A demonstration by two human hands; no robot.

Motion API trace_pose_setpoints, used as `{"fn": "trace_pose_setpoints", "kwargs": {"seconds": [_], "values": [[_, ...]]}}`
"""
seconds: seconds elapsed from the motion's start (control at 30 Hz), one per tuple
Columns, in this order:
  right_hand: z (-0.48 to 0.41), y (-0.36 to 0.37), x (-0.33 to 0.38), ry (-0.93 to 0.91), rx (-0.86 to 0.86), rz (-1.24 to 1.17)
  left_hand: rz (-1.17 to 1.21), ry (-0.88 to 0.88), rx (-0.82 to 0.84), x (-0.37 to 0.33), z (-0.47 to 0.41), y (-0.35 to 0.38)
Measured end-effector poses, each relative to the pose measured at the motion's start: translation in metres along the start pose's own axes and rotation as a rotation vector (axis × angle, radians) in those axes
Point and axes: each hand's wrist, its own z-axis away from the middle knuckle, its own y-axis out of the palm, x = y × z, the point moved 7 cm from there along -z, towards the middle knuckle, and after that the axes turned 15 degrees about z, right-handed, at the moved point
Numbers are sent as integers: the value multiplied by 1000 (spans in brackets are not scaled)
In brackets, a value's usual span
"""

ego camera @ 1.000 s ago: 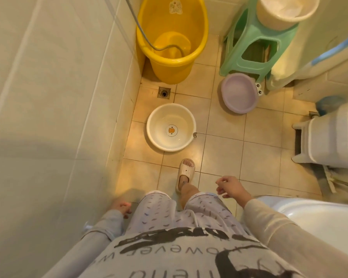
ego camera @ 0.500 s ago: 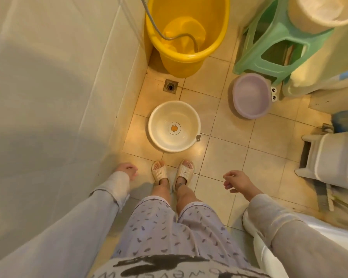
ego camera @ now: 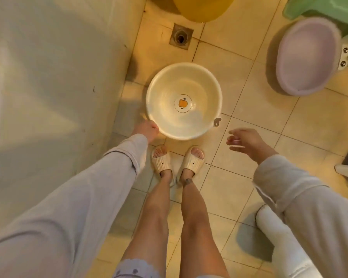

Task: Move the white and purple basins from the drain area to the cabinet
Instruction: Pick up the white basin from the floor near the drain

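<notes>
Head view, looking straight down: the left hand (ego camera: 147,129) is at the near-left rim of the white basin (ego camera: 169,93), touching it; whether its fingers have actually closed on the rim I cannot tell. The right hand (ego camera: 247,142) hangs loosely open above the floor tiles (ego camera: 239,183), holding nothing, well to the right of the basin's small hanging tab (ego camera: 217,122). Two feet in cream slippers (ego camera: 177,162) stand just short of the basin. It sits upright on the floor beside the tiled wall (ego camera: 54,77), a duck face printed in its bottom. Beyond it lies the floor drain (ego camera: 180,36), then a yellow tub (ego camera: 201,8). The purple basin (ego camera: 307,57) leans, tilted, at a green stool (ego camera: 325,7) far right.
</notes>
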Motion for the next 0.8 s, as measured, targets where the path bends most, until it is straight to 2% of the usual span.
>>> {"fn": "trace_pose_setpoints", "kwargs": {"seconds": [0.1, 0.23, 0.33, 0.4, 0.53, 0.7, 0.8], "values": [[-83, 11, 28, -30, -29, 11, 36, -22, -90, 16, -71, 14], [-186, 11, 38, 18, -190, -144, 74, -79, -236, 48, -152, 24], [-239, 8, 30, 47, -319, -154, 230, -139, -316, 70, -195, 32], [-261, 12, 19, 66, -336, -164, 341, -174, -342, 82, -213, 38], [-275, 32, 13, 40, -229, -248, 500, -210, -308, 92, -224, 47], [-239, 27, 12, 73, -273, -291, 521, -266, -180, 96, -193, 29], [-196, 23, 3, 131, -289, -230, 463, -305, -154, 98, -149, 11]]}}
